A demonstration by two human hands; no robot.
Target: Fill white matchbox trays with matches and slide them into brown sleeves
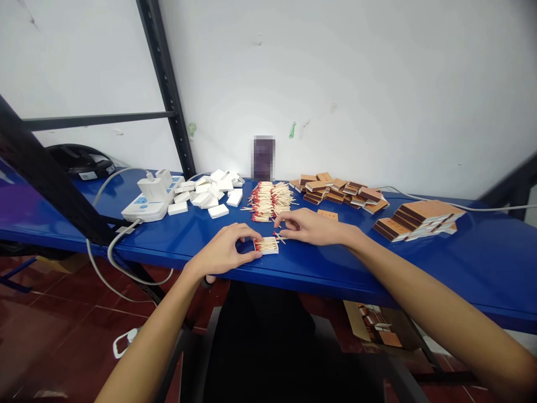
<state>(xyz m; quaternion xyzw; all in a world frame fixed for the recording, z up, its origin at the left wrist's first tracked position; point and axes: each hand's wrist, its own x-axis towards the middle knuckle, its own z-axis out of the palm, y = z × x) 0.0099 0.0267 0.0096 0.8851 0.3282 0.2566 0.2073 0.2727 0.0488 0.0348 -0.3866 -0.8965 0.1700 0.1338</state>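
Note:
My left hand (226,249) grips a small white matchbox tray (272,250) by its left end, thumb at the near side and fingers at the far side. Red-tipped matches (264,245) lie in the tray. Just right of it, my right hand (308,226) is curled with its fingertips at a few loose matches (280,237), which it seems to pinch. Beyond both hands lies a large heap of matches (271,200), red heads mostly to the left. An orange-brown matchbox sleeve (328,215) lies partly behind my right hand.
White trays (210,193) are heaped at the back left, beside a power strip (145,208) with cables. Brown matchboxes (335,190) are piled back right, and a stack of matchboxes (419,218) stands farther right. A black rack post (168,84) rises at left. Below is a cardboard box (354,322).

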